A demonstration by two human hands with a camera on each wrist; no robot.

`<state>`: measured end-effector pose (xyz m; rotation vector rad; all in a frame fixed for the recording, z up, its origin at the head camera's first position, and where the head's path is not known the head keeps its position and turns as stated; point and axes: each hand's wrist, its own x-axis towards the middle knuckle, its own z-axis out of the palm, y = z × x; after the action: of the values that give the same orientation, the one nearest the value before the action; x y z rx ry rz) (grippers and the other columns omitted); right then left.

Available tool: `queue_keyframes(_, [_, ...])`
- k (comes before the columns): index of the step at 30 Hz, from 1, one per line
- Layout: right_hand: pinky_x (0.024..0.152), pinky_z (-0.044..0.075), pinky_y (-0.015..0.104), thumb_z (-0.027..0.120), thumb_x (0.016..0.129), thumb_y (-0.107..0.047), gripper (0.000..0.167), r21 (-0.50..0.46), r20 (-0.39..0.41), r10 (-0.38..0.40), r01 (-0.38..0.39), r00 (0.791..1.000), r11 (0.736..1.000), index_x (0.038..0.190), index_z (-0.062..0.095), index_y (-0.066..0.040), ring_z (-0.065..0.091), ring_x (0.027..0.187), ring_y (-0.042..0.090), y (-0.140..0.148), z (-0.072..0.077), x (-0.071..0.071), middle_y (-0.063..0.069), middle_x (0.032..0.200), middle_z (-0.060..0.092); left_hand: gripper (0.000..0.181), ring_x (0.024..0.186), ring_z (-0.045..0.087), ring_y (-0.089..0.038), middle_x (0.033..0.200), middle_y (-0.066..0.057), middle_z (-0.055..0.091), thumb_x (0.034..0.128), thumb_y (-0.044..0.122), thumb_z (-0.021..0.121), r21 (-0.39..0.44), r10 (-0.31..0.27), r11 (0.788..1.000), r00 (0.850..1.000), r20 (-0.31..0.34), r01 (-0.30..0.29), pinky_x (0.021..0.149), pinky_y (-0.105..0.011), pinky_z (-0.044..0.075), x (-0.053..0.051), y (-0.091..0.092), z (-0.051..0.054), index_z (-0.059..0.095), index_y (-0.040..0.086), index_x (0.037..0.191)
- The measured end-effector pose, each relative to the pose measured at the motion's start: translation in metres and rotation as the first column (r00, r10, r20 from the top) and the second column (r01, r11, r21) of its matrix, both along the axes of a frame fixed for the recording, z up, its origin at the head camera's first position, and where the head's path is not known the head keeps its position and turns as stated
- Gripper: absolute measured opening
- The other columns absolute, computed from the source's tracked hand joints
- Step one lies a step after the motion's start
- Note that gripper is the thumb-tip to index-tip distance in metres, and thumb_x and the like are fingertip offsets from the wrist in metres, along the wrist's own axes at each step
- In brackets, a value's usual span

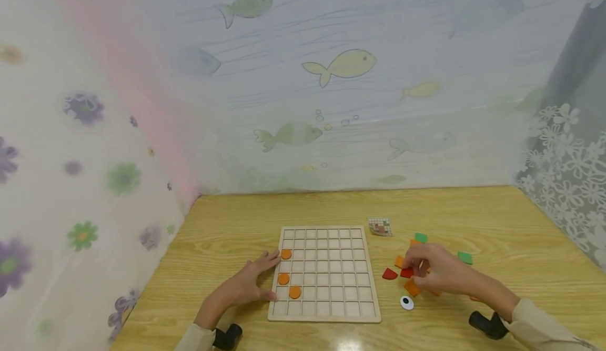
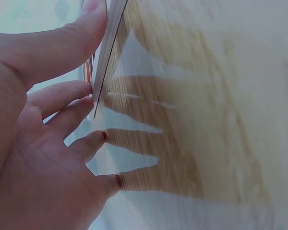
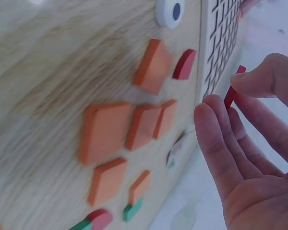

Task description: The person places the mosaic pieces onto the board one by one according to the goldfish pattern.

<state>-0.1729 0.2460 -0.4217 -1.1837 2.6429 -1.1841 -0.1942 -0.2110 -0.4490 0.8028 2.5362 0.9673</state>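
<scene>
A wooden grid board lies on the table, with orange discs in three of its left-side cells. At the board's left edge rests my left hand, fingers spread and relaxed. In the left wrist view its thumb and fingertips touch the board's side. My right hand pinches a small red piece between thumb and fingers, raised over the loose pieces. Below it lie several orange square tiles. Nearer the board are a rounded red wedge and a white eye piece.
A small printed grid card lies by the board's far right corner. Green pieces lie beyond and to the right of the right hand. Behind the table hangs a fish-patterned curtain; a flowered one stands at left.
</scene>
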Motion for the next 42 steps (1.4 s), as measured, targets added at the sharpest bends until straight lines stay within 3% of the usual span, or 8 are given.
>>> queue_keyframes(8, [0.056,0.053,0.025,0.068,0.077,0.005,0.022,-0.014,0.016,0.008,-0.008,1.0,1.0,0.092,0.065,-0.01,0.055,0.066,0.003,-0.019,0.0,-0.011,0.0,0.086,0.06,0.084,0.14,0.009,-0.042,0.154,-0.016,0.022,0.0781,0.022,0.077,-0.013,0.004,1.0,1.0,-0.005,-0.004,0.104,-0.068,0.0,0.0,0.001,0.002,0.033,0.0,0.146])
queue_keyframes(21, [0.058,0.054,0.026,0.064,0.076,0.007,0.022,-0.047,0.031,0.037,-0.036,0.999,0.998,0.091,0.066,-0.009,0.057,0.065,0.004,-0.044,0.002,-0.025,0.0,0.08,0.062,0.084,0.14,0.01,-0.043,0.153,-0.019,0.022,0.0777,0.025,0.078,-0.022,-0.012,1.0,1.0,-0.021,0.011,0.102,-0.071,0.002,-0.002,-0.001,0.001,0.034,-0.001,0.145])
queue_keyframes(31, [0.058,0.055,0.027,0.065,0.077,0.005,0.018,-0.047,-0.014,0.062,-0.063,0.998,0.997,0.091,0.067,-0.007,0.059,0.067,0.004,-0.062,-0.005,-0.037,0.002,0.085,0.062,0.083,0.14,0.008,-0.042,0.154,-0.017,0.022,0.078,0.024,0.077,-0.026,0.008,1.0,1.0,0.006,-0.008,0.104,-0.068,0.0,0.0,0.001,0.002,0.034,0.0,0.145])
queue_keyframes(38, [0.066,0.055,0.031,0.066,0.077,0.001,0.017,-0.017,0.013,0.046,-0.045,0.999,0.999,0.091,0.067,-0.009,0.059,0.069,0.005,-0.074,-0.007,-0.045,0.001,0.086,0.062,0.084,0.141,0.009,-0.042,0.154,-0.016,0.022,0.0777,0.023,0.078,-0.034,0.006,0.999,1.0,-0.002,-0.006,0.104,-0.068,0.0,-0.002,0.001,0.002,0.034,0.0,0.146])
queue_keyframes(42, [0.062,0.054,0.027,0.066,0.077,0.001,0.017,-0.012,0.04,0.046,-0.046,0.998,0.999,0.091,0.068,-0.008,0.059,0.069,0.006,-0.084,-0.007,-0.05,0.001,0.085,0.061,0.084,0.141,0.009,-0.042,0.154,-0.016,0.021,0.0776,0.023,0.078,-0.035,0.004,0.999,1.0,-0.002,-0.004,0.104,-0.069,0.001,-0.003,0.001,0.001,0.034,0.0,0.146])
